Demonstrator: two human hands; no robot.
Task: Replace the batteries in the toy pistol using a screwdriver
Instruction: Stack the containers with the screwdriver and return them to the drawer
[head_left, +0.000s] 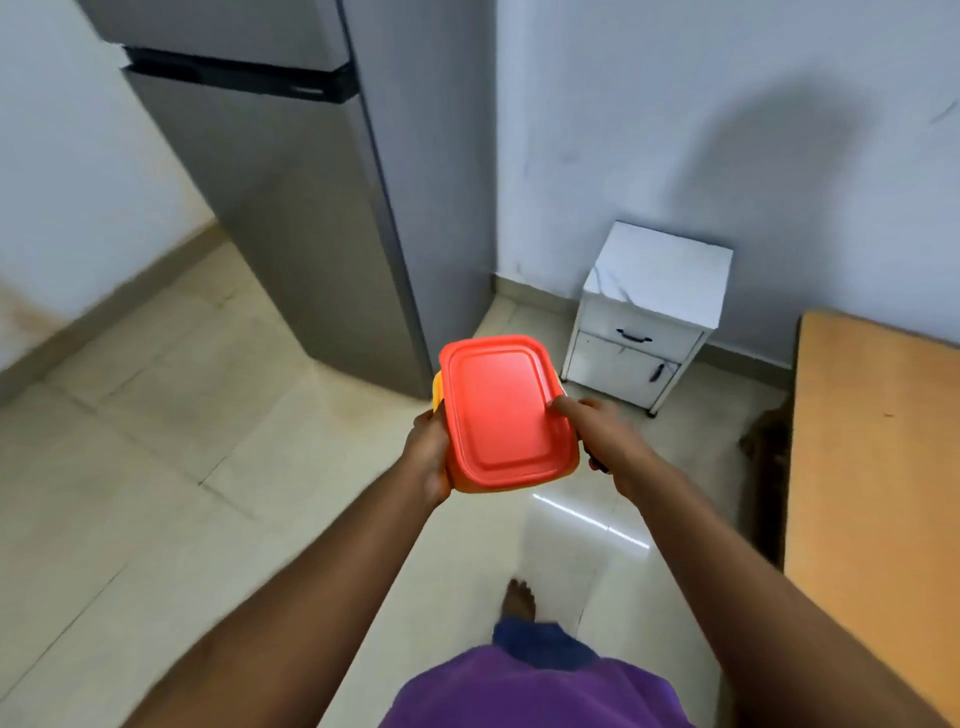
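Observation:
I am standing and carrying a yellow plastic box with a red lid (504, 410) out in front of me at waist height. My left hand (428, 454) grips its left side from below. My right hand (605, 441) holds its right side, thumb lying on the lid. A small dark object (597, 464) sticks out under my right hand; I cannot tell what it is. The lid is on, so the box's contents are hidden. No toy pistol, batteries or screwdriver show.
A grey fridge (311, 208) stands ahead on the left against the wall. A small white two-drawer cabinet (649, 322) sits in the corner ahead. An orange wooden table (878, 467) runs along the right edge. Pale tiled floor (182, 441) lies beneath, with my bare foot (518, 597) on it.

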